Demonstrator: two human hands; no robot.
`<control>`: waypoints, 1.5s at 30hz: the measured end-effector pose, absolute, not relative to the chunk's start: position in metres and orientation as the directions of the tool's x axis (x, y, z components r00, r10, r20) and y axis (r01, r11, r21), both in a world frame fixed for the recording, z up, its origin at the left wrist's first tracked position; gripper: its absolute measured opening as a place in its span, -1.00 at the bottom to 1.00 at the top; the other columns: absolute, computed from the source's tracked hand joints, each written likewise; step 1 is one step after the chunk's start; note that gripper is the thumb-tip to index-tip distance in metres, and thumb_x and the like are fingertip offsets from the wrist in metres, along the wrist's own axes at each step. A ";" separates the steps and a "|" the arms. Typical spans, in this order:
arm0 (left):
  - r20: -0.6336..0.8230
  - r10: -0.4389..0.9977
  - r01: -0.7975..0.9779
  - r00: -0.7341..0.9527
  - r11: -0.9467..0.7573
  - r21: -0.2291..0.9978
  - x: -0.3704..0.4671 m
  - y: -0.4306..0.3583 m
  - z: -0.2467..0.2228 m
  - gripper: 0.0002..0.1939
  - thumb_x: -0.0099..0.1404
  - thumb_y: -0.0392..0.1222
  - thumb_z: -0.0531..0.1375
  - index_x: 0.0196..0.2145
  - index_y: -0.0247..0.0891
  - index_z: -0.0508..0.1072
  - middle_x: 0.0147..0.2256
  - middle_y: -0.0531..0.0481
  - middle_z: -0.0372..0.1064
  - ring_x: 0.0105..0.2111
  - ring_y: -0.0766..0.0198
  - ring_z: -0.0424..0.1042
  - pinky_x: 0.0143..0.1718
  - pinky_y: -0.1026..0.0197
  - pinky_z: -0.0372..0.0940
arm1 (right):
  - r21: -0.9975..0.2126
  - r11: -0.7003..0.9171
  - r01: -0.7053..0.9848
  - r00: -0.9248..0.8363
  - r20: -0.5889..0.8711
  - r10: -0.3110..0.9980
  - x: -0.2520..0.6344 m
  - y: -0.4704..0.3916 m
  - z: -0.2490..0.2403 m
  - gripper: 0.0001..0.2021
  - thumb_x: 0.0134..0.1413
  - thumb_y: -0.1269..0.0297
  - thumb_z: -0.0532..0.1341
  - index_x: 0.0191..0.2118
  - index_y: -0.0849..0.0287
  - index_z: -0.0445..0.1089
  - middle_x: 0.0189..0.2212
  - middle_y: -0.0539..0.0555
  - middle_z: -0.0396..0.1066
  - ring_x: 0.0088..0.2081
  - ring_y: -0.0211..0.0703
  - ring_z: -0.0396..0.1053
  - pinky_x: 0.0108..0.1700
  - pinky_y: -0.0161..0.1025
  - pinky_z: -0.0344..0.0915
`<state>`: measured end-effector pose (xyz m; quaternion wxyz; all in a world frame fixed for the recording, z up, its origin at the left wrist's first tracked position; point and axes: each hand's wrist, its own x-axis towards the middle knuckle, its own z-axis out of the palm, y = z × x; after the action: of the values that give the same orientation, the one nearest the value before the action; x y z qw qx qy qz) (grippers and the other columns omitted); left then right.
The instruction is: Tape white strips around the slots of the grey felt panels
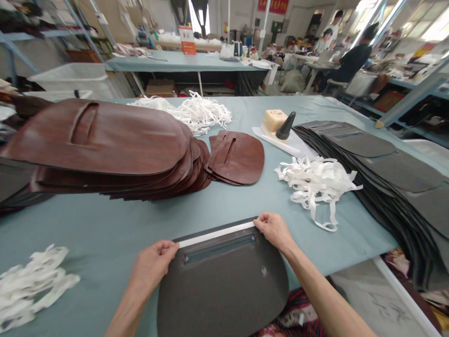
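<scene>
A dark grey panel (220,290) with rounded corners and a long slot lies at the table's front edge. Along its far edge runs a white tape strip (217,235), stretched straight between my hands. My left hand (156,262) pinches the strip's left end against the panel. At the other end, my right hand (272,229) is closed on the strip with thumb and fingertips, near the panel's far right corner. The slot (220,249) sits just below the strip.
Brown slotted panels (129,135) are piled at the left, with a smaller brown stack (240,157) beside them. White strips (317,182) lie in a tangle at right, near a yellowish block (273,120) and a black cone (286,126). Dark panels (382,154) fan over the right edge.
</scene>
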<state>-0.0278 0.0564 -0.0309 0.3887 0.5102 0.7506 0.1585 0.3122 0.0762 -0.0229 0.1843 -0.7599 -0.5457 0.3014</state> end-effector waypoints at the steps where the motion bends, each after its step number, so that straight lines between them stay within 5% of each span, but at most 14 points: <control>1: -0.421 0.887 0.647 -0.191 0.436 0.626 -0.027 0.056 -0.030 -0.61 0.11 0.18 0.10 -0.50 -0.24 0.37 -0.71 0.14 0.19 -0.67 0.35 0.16 -0.58 0.31 -0.02 | -0.607 -0.338 0.719 0.224 -0.258 0.940 0.312 0.076 -0.023 -0.83 -0.05 0.22 0.14 -0.50 0.17 0.41 -0.63 -0.03 0.37 -0.58 -0.30 0.25 -0.51 -0.38 0.01; 12: -0.380 0.897 0.627 -0.227 0.433 0.648 -0.020 0.053 -0.025 -0.66 0.12 0.11 0.09 -0.50 -0.24 0.39 -0.70 0.13 0.22 -0.67 0.34 0.20 -0.58 0.30 0.01 | -0.613 -0.350 0.708 0.186 -0.316 0.930 0.315 0.079 -0.031 -0.75 0.01 0.13 0.11 -0.51 0.17 0.36 -0.70 -0.05 0.32 -0.67 -0.31 0.23 -0.57 -0.38 0.00; 19: -0.385 0.888 0.730 -0.250 0.434 0.528 -0.018 0.054 -0.023 -0.66 0.14 0.14 0.07 -0.46 -0.19 0.39 -0.64 0.08 0.33 -0.60 0.23 0.30 -0.49 0.24 0.09 | -0.539 -0.351 0.765 0.239 -0.269 0.933 0.309 0.077 -0.022 -0.82 0.00 0.23 0.13 -0.52 0.14 0.37 -0.65 -0.03 0.36 -0.57 -0.29 0.27 -0.49 -0.36 0.02; 24: -0.174 0.930 0.813 -0.323 0.367 0.451 -0.003 0.048 -0.022 -0.74 0.18 0.06 0.09 -0.35 -0.20 0.29 -0.47 0.04 0.37 -0.48 0.20 0.37 -0.42 0.23 0.16 | -0.473 -0.357 0.805 0.285 -0.218 0.933 0.303 0.075 -0.014 -0.87 -0.01 0.24 0.16 -0.49 0.13 0.34 -0.56 0.00 0.38 -0.47 -0.23 0.27 -0.43 -0.33 0.00; 27: 0.067 0.974 0.910 -0.217 0.177 0.376 0.009 0.039 -0.025 -0.83 0.28 -0.10 0.01 -0.27 -0.20 0.32 -0.29 -0.03 0.38 -0.33 0.19 0.39 -0.34 0.22 0.20 | -0.419 -0.351 0.838 0.291 -0.201 0.935 0.302 0.073 -0.010 -0.92 0.02 0.26 0.16 -0.36 0.13 0.34 -0.55 -0.01 0.34 -0.48 -0.21 0.26 -0.43 -0.32 -0.02; 31: 0.222 0.975 0.990 0.007 -0.039 0.138 0.026 0.018 -0.026 -0.70 0.32 -0.32 -0.08 -0.14 -0.25 0.40 -0.16 -0.13 0.38 -0.17 0.12 0.35 -0.20 0.13 0.20 | -0.235 -0.114 0.965 0.114 -0.017 0.993 0.289 0.062 -0.004 -0.82 0.13 0.46 0.04 -0.22 0.12 0.33 -0.32 0.08 0.36 -0.35 -0.17 0.30 -0.38 -0.29 0.05; 36: 0.178 0.976 0.991 0.126 -0.130 0.011 0.034 -0.002 -0.023 -0.57 0.35 -0.12 -0.01 0.16 -0.11 0.24 0.09 -0.24 0.24 0.07 -0.04 0.23 -0.10 0.00 0.21 | -0.178 0.567 0.804 -0.550 0.142 0.823 0.250 0.042 -0.001 -0.66 0.12 0.53 0.04 0.00 0.14 0.31 -0.03 0.17 0.27 -0.04 -0.02 0.19 -0.04 -0.13 0.12; 41: 0.192 0.965 0.979 0.181 -0.195 0.055 0.019 0.013 -0.027 -0.55 0.35 -0.14 0.00 0.19 0.01 0.19 0.17 -0.12 0.18 0.20 -0.03 0.10 0.04 -0.07 0.15 | -0.185 0.512 0.839 -0.501 0.105 0.859 0.233 0.037 -0.007 -0.68 0.12 0.55 0.02 -0.03 0.27 0.33 -0.15 0.21 0.31 -0.13 -0.01 0.20 -0.08 -0.12 0.17; 45: 0.266 0.950 0.966 0.164 -0.209 0.149 0.013 0.025 -0.033 -0.57 0.36 -0.18 0.00 0.17 -0.18 0.22 0.14 -0.13 0.23 0.19 0.04 0.12 0.09 -0.03 0.14 | -0.182 0.455 0.872 -0.437 0.129 0.890 0.233 0.050 -0.006 -0.82 0.20 0.42 0.03 -0.29 0.21 0.38 -0.24 0.18 0.32 -0.18 -0.03 0.21 -0.15 -0.12 0.17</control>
<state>0.0129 0.0247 -0.0333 -0.0272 0.7625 0.6283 0.1519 0.2327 0.0502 -0.0065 0.1031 -0.5204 -0.8466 0.0439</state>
